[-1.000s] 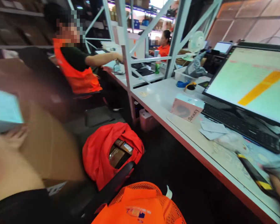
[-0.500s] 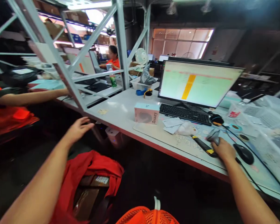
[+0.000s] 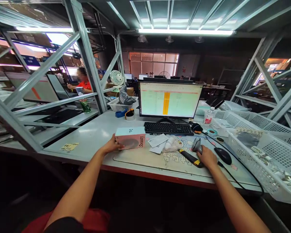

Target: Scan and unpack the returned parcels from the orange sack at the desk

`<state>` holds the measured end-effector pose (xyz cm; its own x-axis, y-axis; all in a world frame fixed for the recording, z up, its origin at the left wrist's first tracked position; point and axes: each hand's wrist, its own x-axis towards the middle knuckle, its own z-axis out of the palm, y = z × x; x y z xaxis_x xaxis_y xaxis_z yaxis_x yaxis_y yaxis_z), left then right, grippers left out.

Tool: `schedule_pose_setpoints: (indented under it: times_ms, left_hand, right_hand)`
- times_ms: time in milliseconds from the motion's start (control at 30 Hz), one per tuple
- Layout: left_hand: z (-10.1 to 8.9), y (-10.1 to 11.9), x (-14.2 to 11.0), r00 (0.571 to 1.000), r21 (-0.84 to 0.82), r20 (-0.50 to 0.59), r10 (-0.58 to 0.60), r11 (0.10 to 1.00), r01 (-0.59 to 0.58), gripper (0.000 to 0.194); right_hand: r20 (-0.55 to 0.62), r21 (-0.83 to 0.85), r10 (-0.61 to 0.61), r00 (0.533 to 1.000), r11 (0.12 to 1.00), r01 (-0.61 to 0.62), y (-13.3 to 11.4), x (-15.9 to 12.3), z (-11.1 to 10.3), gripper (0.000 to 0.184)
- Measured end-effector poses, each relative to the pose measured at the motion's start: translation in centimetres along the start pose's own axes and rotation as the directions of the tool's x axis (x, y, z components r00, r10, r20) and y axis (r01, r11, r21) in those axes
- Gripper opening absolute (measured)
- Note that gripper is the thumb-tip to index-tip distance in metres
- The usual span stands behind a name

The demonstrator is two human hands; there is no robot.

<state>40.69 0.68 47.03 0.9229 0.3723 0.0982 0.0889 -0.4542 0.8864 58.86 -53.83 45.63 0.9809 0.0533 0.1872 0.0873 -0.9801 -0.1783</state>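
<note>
My left hand (image 3: 111,145) grips the left end of a small pink box (image 3: 133,141) with a pale blue top and "beauty" lettering. Its thumb lies along the front face; the fingers behind are partly hidden. The box rests on the desk, or very near it. In my right hand (image 3: 208,156) is a grey handheld barcode scanner (image 3: 197,144), its head pointing up and left, its cable trailing from below my palm. A black and yellow utility knife (image 3: 189,157) lies just left of that hand, and a black mouse (image 3: 223,156) sits to its right.
A monitor (image 3: 169,100) and black keyboard (image 3: 168,128) stand behind the box. Paper slips (image 3: 158,142) and crumpled plastic (image 3: 171,144) lie between the hands. White baskets (image 3: 264,161) line the right side. A metal rack post (image 3: 86,55) rises at left. Farther back sits another person (image 3: 86,84).
My left hand has come up from beside the desk and taken hold of the pink box. The view has swung right. My right hand still holds the scanner.
</note>
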Motion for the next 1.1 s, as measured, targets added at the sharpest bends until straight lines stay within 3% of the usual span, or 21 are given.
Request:
schedule_pose_setpoints:
  times_ms: [67,167,333,367,400,467,633,767,900,1100]
  left_hand:
    - [0.8,0.0,-2.0,0.975,0.137,-0.141,0.172,0.979,-0.152,0.095]
    - [2.2,0.4,-5.8,0.84,0.326,-0.238,0.488,0.855,-0.404,0.064]
    - [4.4,2.5,-10.3,0.556,0.385,-0.136,0.82,0.561,-0.733,0.024]
    - [4.8,3.1,-10.7,0.504,0.378,-0.109,0.857,0.505,-0.776,0.022]
    - [5.2,3.6,-10.8,0.479,0.368,-0.093,0.873,0.477,-0.798,0.021]
    - [6.0,4.5,-10.8,0.503,0.316,-0.086,0.86,0.502,-0.805,0.017]
    - [6.9,5.7,-10.6,0.713,0.189,-0.06,0.698,0.71,-0.679,0.03]
    - [6.8,5.6,-10.4,0.807,0.148,-0.115,0.579,0.814,-0.562,0.043]
    - [6.6,5.4,-10.6,0.849,0.122,-0.16,0.504,0.863,-0.49,0.043]
    - [6.3,5.9,-11.1,0.828,0.146,-0.123,0.547,0.835,-0.531,0.038]
  right_hand:
    - [0.003,-0.001,0.005,1.0,1.0,-0.005,-0.1,0.4,0.5,0.034]
    - [0.027,-0.012,-0.006,1.0,1.0,0.006,0.1,1.1,1.2,0.039]
    - [0.07,-0.09,-0.055,0.996,0.994,0.061,1.5,1.9,2.4,0.051]
    - [0.054,-0.106,-0.053,0.997,0.993,0.059,1.8,2.1,2.7,0.052]
    - [0.033,-0.119,-0.051,0.998,0.991,0.055,2.1,2.2,3.0,0.053]
    - [0.007,-0.13,-0.059,0.998,0.99,0.06,2.5,2.5,3.5,0.054]
    - [-0.002,-0.123,-0.079,0.997,0.989,0.079,2.9,2.7,3.5,0.054]
    - [-0.009,-0.113,-0.069,0.998,0.991,0.068,2.8,2.6,3.2,0.054]
    - [-0.015,-0.11,-0.073,0.997,0.991,0.07,2.9,2.7,3.5,0.057]
    - [-0.024,-0.098,-0.074,0.997,0.993,0.072,3.0,2.7,3.7,0.056]
